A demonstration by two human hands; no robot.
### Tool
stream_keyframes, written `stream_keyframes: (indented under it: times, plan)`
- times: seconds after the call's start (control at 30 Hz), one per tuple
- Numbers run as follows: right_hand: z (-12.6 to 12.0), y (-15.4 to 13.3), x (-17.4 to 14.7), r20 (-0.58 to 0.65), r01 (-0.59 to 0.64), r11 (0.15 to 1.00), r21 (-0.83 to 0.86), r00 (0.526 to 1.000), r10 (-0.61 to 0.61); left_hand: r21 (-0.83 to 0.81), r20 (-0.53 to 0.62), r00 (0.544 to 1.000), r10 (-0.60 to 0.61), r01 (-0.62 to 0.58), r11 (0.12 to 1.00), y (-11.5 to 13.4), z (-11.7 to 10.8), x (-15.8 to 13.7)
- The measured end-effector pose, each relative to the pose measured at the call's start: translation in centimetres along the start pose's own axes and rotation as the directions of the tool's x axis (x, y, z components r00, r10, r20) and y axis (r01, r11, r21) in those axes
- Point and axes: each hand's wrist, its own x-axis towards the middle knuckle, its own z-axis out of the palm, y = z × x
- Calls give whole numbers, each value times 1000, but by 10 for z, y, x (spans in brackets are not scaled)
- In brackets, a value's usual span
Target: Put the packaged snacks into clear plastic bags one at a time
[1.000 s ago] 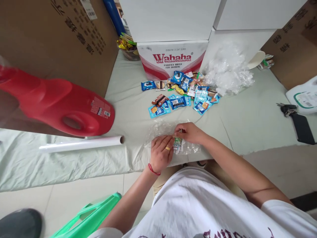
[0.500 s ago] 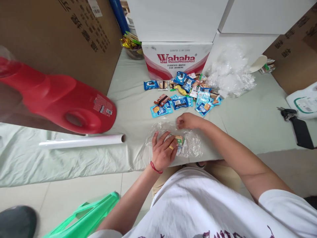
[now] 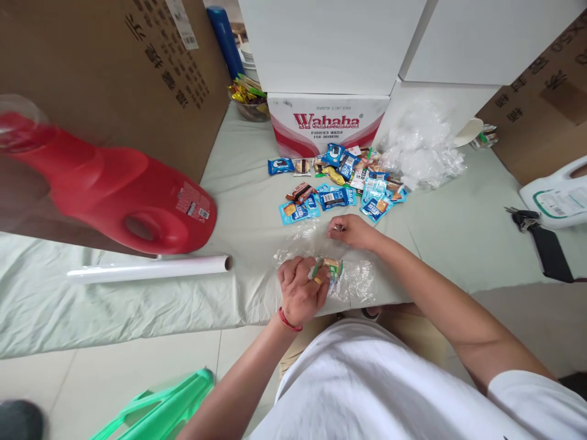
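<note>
A clear plastic bag (image 3: pixel 360 281) lies spread on the cloth in front of me. On it sits a small snack packet (image 3: pixel 332 267) with green edges and a tan middle; white and blue wrapping shows beneath. My left hand (image 3: pixel 300 287), with a ring and a red cord at the wrist, curls its fingers against this packet. My right hand (image 3: pixel 351 232) is closed at the bag's far edge, pinching the thin film; its fingertips are partly hidden. Just beyond the hands is a pile of wrapped snacks (image 3: pixel 334 198), mostly blue.
A red jug (image 3: pixel 132 195) and a white roll (image 3: pixel 151 269) lie at left. Behind the snacks stands a Wahaha carton (image 3: pixel 325 128), beside crumpled clear plastic (image 3: pixel 422 153). Keys (image 3: pixel 525 218), a black phone-like object (image 3: pixel 550 252) and a white jug (image 3: pixel 562 195) are at right.
My left hand's fingers, spread flat before, have curled in, and more of the green-edged packet shows. My right hand stays closed in nearly the same place. The view has tilted slightly.
</note>
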Motion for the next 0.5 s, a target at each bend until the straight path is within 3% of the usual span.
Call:
stream_keyframes:
  times: [0.1, 0.2, 0.33, 0.4, 0.5]
  plan:
    - [1, -16, -25, -43, 113, 994, 7, 993, -112, 21, 35, 998, -61, 60, 998, 4, -2, 0]
    - [12, -31, -55, -54, 188, 969, -161, 979, -199, 3, 71, 994, -80, 80, 997, 6, -5, 4]
    - [44, -39, -82, 41, 166, 923, -348, 986, -162, -192, 187, 971, -150, 186, 964, 1, -8, 7]
    - [58, -39, -88, 72, 134, 906, -401, 991, -115, -417, 270, 931, -245, 342, 842, -5, -9, 5]
    - [71, -38, -93, 74, 95, 868, -487, 995, -67, -687, 418, 791, -447, 597, 414, -17, -9, 0]
